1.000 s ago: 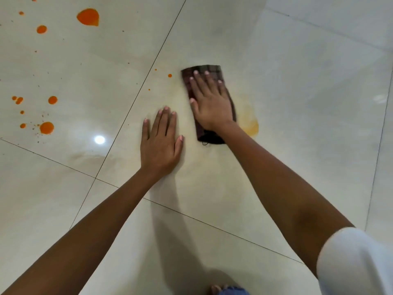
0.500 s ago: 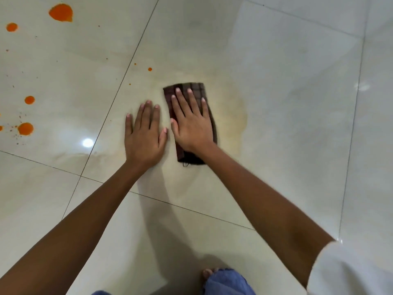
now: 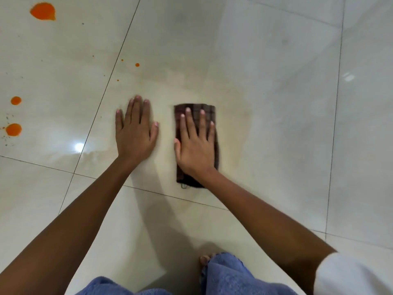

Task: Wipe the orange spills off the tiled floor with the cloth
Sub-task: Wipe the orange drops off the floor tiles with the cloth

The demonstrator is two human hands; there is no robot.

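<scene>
The tiled floor [image 3: 265, 60] is glossy and pale cream, cut by thin dark grout lines [image 3: 102, 92] into large square tiles. A bright lamp glare [image 3: 79, 147] shines off the tile to the left of the hands.

The cloth [image 3: 187, 183], dark brown with a faint check and folded into a long narrow pad, lies flat on the middle tile. The right hand [image 3: 195, 147] presses down on it with palm flat and fingers straight and slightly spread, fingertips near its far edge. The left hand [image 3: 136, 135] rests flat on bare tile just beside the cloth, apart from it, fingers straight and close together.

Around the cloth the tile carries a dull yellowish film [image 3: 234, 99].

The orange spills sit well apart to the left: a large blot [image 3: 43, 11] near the top corner, two round drops [image 3: 16, 100] [image 3: 13, 129] at the left edge, and a small dot [image 3: 137, 64] beyond the left hand, with fine specks scattered between.

At the bottom edge are blue jeans [image 3: 225, 273], bare toes [image 3: 205, 259] and a white sleeve [image 3: 350, 275].
</scene>
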